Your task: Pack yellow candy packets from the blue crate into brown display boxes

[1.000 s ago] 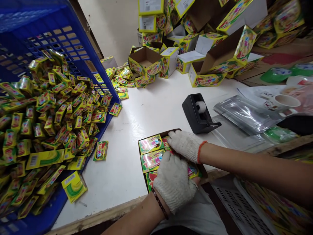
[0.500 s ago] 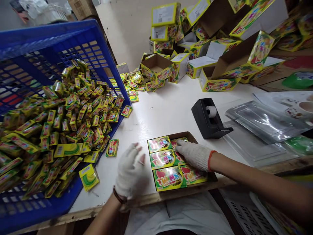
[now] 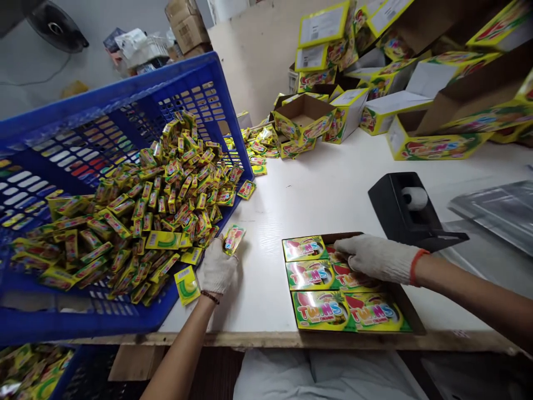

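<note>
Both my hands wear white knit gloves. My left hand (image 3: 217, 268) is at the mouth of the tipped blue crate (image 3: 125, 111), fingers closed on a small yellow-green packet (image 3: 234, 239) lying on the white table (image 3: 325, 194). My right hand (image 3: 377, 258) lies flat, fingers together, on the packets in a shallow brown cardboard tray (image 3: 410, 318) near the table's front edge. The tray holds two columns of yellow-green "TWINS" packets (image 3: 322, 308). A large heap of the same packets (image 3: 158, 205) fills the crate.
A black tape dispenser (image 3: 406, 214) stands right behind the tray. Open and stacked yellow cartons (image 3: 433, 141) crowd the far and right side of the table, with loose packets (image 3: 258, 141) near them. Clear plastic sheets (image 3: 495, 208) lie at right. Another crate with packets (image 3: 29, 372) sits below left.
My left hand left the tray, moved left across the table to the crate's mouth and took hold of a loose packet. My right hand stayed on the tray. The view swung left.
</note>
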A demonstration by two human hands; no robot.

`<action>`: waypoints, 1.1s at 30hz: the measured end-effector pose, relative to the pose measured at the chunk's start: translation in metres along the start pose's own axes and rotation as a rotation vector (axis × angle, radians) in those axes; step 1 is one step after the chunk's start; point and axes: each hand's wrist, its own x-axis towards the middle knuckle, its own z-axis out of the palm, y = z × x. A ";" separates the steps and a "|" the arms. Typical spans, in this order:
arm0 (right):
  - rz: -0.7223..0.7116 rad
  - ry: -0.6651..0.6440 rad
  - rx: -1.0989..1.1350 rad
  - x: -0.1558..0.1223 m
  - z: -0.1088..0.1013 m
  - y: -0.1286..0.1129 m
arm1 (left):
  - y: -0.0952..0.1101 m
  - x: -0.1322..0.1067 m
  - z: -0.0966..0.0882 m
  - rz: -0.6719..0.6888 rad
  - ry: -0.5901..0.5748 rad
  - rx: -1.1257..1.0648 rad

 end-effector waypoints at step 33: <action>-0.073 0.096 -0.448 0.003 -0.020 -0.013 | 0.144 -0.087 0.006 0.684 -0.038 -0.098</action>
